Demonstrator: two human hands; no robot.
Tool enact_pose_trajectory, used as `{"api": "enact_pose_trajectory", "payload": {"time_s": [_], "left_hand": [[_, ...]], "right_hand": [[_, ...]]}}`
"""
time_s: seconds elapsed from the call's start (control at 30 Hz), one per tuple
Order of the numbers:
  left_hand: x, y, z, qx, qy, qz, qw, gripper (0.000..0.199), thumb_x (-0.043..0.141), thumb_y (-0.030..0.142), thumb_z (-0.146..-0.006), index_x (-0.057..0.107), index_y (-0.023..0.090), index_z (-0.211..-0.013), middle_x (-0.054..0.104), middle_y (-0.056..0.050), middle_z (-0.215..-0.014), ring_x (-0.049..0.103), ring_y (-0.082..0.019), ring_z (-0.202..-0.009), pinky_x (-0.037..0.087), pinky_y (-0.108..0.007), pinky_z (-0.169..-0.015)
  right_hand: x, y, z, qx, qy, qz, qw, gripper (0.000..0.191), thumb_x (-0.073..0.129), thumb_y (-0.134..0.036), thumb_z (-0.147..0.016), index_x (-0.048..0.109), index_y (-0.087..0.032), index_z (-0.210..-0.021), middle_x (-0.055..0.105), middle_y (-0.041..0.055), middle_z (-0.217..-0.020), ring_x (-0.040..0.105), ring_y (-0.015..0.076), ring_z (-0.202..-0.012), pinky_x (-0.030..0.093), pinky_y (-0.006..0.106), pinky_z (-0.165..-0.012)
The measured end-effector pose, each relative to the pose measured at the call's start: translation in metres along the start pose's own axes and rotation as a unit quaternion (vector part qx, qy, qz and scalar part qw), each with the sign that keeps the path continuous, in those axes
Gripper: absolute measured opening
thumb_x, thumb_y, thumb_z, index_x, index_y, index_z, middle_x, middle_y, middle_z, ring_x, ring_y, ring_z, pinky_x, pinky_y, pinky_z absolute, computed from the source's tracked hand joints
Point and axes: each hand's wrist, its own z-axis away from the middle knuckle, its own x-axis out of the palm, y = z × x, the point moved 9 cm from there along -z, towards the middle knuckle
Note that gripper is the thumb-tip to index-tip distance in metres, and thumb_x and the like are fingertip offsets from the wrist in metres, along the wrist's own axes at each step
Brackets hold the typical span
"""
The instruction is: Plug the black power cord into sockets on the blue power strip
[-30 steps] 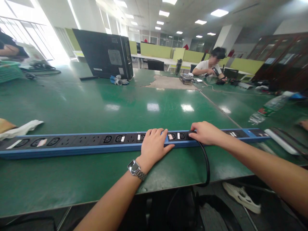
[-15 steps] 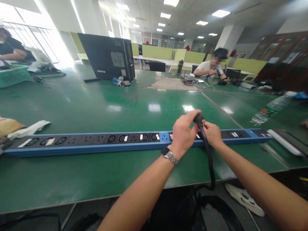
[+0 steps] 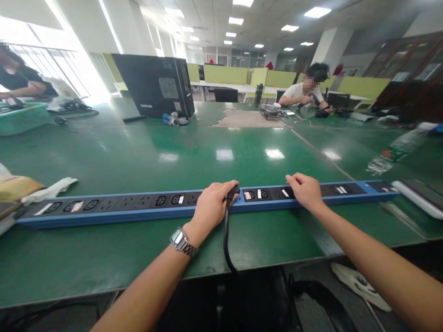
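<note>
A long blue power strip (image 3: 114, 216) with a row of black sockets lies across the green table in front of me. My left hand (image 3: 212, 205), with a metal watch on its wrist, is closed around a black plug (image 3: 233, 190) at the strip's blue socket section. The plug's prongs are hidden, so I cannot tell how far they sit in the socket. A thick black cord (image 3: 226, 240) hangs from the plug over the table's near edge. Over the strip's right part, my right hand (image 3: 306, 190) is curled closed, with nothing visible in its fingers.
A black computer tower (image 3: 152, 87) stands at the back left, with gloves (image 3: 176, 120) beside it. On the right are a plastic bottle (image 3: 398, 147) and a flat white-edged device (image 3: 422, 198). Another person (image 3: 304, 90) sits across the table; a second is at far left behind a green basket (image 3: 26, 120).
My left hand has carried the plug leftward and down, from above the strip to its blue socket section. My right hand has come away from the plug and stays over the strip's right part.
</note>
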Motion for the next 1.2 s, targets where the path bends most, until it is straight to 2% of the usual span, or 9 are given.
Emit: {"api": "enact_pose_trajectory", "payload": {"time_s": [0.17,0.43,0.53,0.63,0.67,0.8,1.0,1.1,1.2], "left_hand": [[0.004,0.008,-0.003,0.037,-0.039,-0.021,0.998,0.030,0.059,0.024,-0.091,0.060,0.021,-0.120,0.071,-0.005,-0.114,0.063,-0.023,-0.101,0.052,-0.038,-0.090],[0.013,0.016,0.001,0.037,-0.023,0.012,0.999,0.031,0.060,0.019,-0.088,0.063,0.022,-0.118,0.072,-0.005,-0.112,0.063,-0.024,-0.104,0.048,-0.043,-0.095],[-0.022,0.004,-0.004,-0.010,0.106,0.144,0.984,0.028,0.061,0.027,-0.089,0.064,0.021,-0.116,0.073,-0.005,-0.107,0.067,-0.019,-0.097,0.053,-0.035,-0.090],[-0.069,-0.031,0.014,-0.098,0.246,0.182,0.947,0.036,0.059,0.038,-0.090,0.063,0.019,-0.120,0.073,-0.006,-0.108,0.068,-0.018,-0.094,0.054,-0.031,-0.087],[-0.077,-0.040,0.022,-0.109,0.240,0.166,0.950,0.038,0.061,0.040,-0.089,0.063,0.019,-0.121,0.073,-0.006,-0.108,0.068,-0.018,-0.096,0.053,-0.032,-0.090],[-0.082,-0.071,0.049,-0.120,0.098,0.081,0.985,0.039,0.058,0.042,-0.089,0.064,0.020,-0.121,0.073,-0.007,-0.106,0.069,-0.021,-0.093,0.054,-0.036,-0.088],[-0.071,-0.067,0.054,-0.057,-0.004,-0.021,0.998,0.030,0.055,0.032,-0.089,0.066,0.022,-0.115,0.072,-0.008,-0.108,0.066,-0.024,-0.103,0.051,-0.041,-0.094],[-0.066,-0.068,0.055,-0.052,-0.015,-0.052,0.997,0.033,0.055,0.032,-0.089,0.064,0.022,-0.119,0.071,-0.008,-0.112,0.063,-0.025,-0.108,0.049,-0.044,-0.098],[-0.070,-0.071,0.058,-0.052,0.019,-0.033,0.998,0.033,0.058,0.036,-0.088,0.065,0.023,-0.118,0.071,-0.008,-0.114,0.062,-0.026,-0.110,0.048,-0.046,-0.099]], "right_hand": [[-0.001,-0.001,0.001,0.005,0.001,0.018,1.000,0.043,0.048,-0.054,-0.082,0.062,-0.019,-0.062,0.058,0.0011,-0.057,0.051,0.0143,-0.058,0.030,0.026,-0.058],[-0.003,-0.003,0.002,-0.003,0.007,0.042,0.999,0.041,0.049,-0.053,-0.081,0.059,-0.019,-0.060,0.057,0.0012,-0.056,0.049,0.0138,-0.056,0.030,0.027,-0.058],[-0.003,-0.002,0.003,0.000,0.007,0.057,0.998,0.040,0.049,-0.052,-0.081,0.060,-0.020,-0.060,0.057,0.0014,-0.056,0.049,0.0141,-0.056,0.030,0.027,-0.057],[-0.003,-0.003,0.002,-0.007,0.016,0.060,0.998,0.039,0.049,-0.051,-0.081,0.060,-0.020,-0.060,0.058,0.0018,-0.056,0.049,0.0145,-0.056,0.030,0.027,-0.057],[-0.003,-0.004,0.002,-0.011,0.019,0.057,0.998,0.039,0.049,-0.051,-0.081,0.060,-0.020,-0.060,0.058,0.0021,-0.056,0.049,0.0148,-0.056,0.030,0.027,-0.057],[-0.002,-0.003,0.002,-0.010,0.018,0.064,0.998,0.040,0.049,-0.052,-0.081,0.060,-0.020,-0.060,0.058,0.0023,-0.056,0.049,0.0153,-0.056,0.029,0.028,-0.056],[-0.003,-0.001,0.003,-0.010,0.015,0.058,0.998,0.039,0.049,-0.052,-0.080,0.061,-0.020,-0.060,0.057,0.0011,-0.055,0.049,0.0144,-0.056,0.030,0.028,-0.056],[-0.003,-0.001,0.004,-0.009,0.015,0.054,0.998,0.040,0.049,-0.053,-0.080,0.060,-0.020,-0.060,0.057,0.0013,-0.056,0.050,0.0145,-0.056,0.030,0.027,-0.057],[-0.002,-0.002,0.004,-0.010,0.017,0.053,0.998,0.040,0.048,-0.053,-0.080,0.060,-0.020,-0.060,0.058,0.0018,-0.056,0.050,0.0146,-0.057,0.030,0.027,-0.057]]}}
